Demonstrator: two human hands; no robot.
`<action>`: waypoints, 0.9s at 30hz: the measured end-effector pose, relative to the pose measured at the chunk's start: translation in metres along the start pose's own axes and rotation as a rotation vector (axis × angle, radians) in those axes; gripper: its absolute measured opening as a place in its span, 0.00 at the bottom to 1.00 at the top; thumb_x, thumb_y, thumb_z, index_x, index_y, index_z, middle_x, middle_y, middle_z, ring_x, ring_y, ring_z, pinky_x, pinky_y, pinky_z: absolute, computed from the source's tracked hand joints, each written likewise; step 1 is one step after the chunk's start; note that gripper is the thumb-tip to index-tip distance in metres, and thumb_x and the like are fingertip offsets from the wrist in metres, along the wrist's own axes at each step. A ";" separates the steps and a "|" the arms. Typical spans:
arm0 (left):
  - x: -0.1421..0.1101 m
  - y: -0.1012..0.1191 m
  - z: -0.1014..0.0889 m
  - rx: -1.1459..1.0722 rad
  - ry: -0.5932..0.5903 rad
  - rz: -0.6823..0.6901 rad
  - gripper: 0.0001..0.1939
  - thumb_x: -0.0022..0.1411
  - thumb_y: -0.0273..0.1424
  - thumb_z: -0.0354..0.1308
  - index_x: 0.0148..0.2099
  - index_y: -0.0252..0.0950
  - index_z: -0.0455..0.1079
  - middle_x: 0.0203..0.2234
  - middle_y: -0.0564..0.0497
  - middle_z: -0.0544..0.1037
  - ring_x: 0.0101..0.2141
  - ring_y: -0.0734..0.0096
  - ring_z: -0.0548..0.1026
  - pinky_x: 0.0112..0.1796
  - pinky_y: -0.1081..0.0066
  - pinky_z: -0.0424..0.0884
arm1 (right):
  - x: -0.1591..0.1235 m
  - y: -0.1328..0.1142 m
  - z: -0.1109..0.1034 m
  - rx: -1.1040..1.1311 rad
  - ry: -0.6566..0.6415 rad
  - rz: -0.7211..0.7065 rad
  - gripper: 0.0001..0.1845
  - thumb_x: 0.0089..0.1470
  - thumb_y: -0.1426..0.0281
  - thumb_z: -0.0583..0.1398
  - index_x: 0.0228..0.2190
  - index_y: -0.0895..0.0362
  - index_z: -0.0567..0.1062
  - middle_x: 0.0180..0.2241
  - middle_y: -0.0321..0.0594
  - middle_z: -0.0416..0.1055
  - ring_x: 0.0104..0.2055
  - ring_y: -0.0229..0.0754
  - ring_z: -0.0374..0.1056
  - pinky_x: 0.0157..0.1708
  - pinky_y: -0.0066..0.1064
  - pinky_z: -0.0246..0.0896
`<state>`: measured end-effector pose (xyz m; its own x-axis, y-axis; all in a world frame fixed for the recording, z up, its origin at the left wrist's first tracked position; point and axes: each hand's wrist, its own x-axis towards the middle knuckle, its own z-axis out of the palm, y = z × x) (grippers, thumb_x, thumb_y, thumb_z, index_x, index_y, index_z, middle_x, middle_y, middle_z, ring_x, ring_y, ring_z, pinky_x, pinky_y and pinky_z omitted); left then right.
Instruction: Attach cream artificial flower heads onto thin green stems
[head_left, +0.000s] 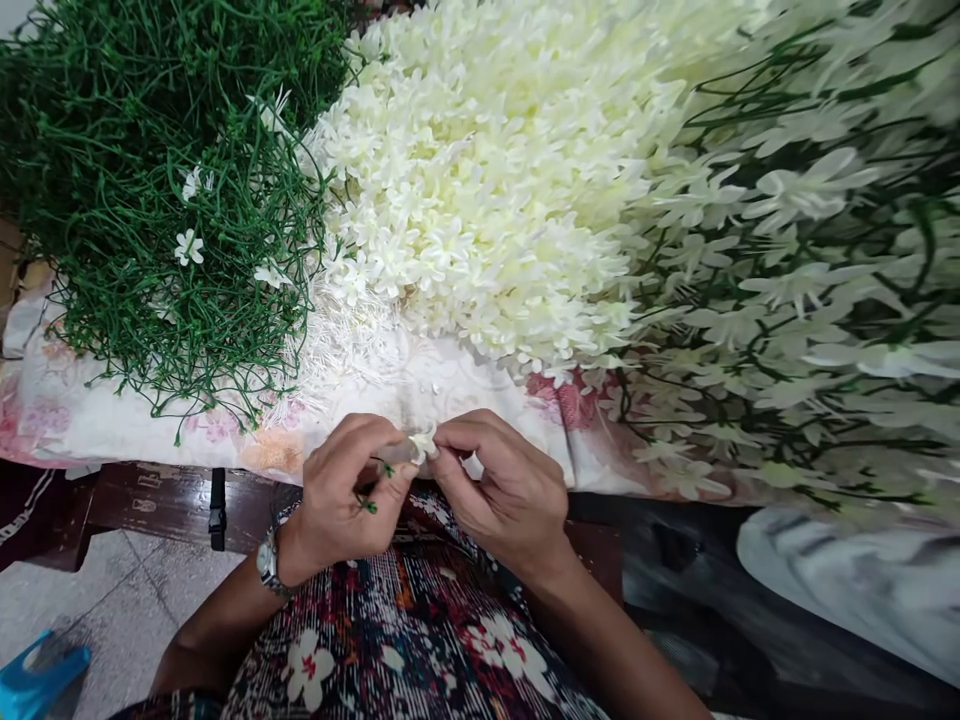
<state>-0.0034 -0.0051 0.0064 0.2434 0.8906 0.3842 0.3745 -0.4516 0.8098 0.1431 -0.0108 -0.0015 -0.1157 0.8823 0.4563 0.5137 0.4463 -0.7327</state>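
Observation:
My left hand [351, 490] pinches a thin green plastic stem [375, 484] between thumb and fingers. My right hand [504, 482] meets it fingertip to fingertip, holding a small cream flower head [423, 443] against the stem's tip. Both hands hover over my lap, just in front of the table's edge. A watch [268, 562] sits on my left wrist.
A big heap of loose cream flower heads [495, 170] fills the table's middle. A tangle of green stems [150, 190] lies at the left, finished flowered sprays [810, 290] at the right. All rest on a floral cloth [97, 415]. A blue object [37, 680] is on the floor.

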 end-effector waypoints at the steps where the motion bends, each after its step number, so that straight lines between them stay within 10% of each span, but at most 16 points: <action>1: 0.001 0.000 0.000 -0.048 0.013 -0.053 0.09 0.53 0.23 0.53 0.39 0.31 0.65 0.29 0.48 0.69 0.29 0.76 0.68 0.28 0.75 0.66 | -0.001 0.000 0.000 0.007 -0.002 -0.001 0.08 0.45 0.81 0.56 0.30 0.59 0.66 0.23 0.34 0.64 0.25 0.30 0.59 0.24 0.23 0.56; 18: 0.001 -0.006 0.009 -0.595 0.022 -0.467 0.03 0.54 0.26 0.55 0.28 0.35 0.67 0.21 0.55 0.66 0.23 0.80 0.63 0.23 0.78 0.60 | -0.001 -0.004 0.001 0.144 -0.062 0.054 0.08 0.46 0.81 0.56 0.31 0.60 0.66 0.26 0.37 0.64 0.29 0.32 0.60 0.27 0.25 0.58; 27: 0.006 0.002 -0.003 -0.294 -0.123 -0.245 0.08 0.58 0.27 0.48 0.35 0.33 0.68 0.27 0.49 0.70 0.29 0.74 0.68 0.30 0.73 0.64 | -0.003 0.003 0.000 0.212 -0.027 0.167 0.05 0.46 0.79 0.55 0.27 0.58 0.66 0.23 0.33 0.63 0.26 0.31 0.59 0.24 0.25 0.55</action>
<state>-0.0038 0.0000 0.0113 0.2910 0.9489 0.1218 0.1671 -0.1758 0.9701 0.1454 -0.0123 -0.0054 -0.0689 0.9486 0.3088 0.3389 0.3134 -0.8871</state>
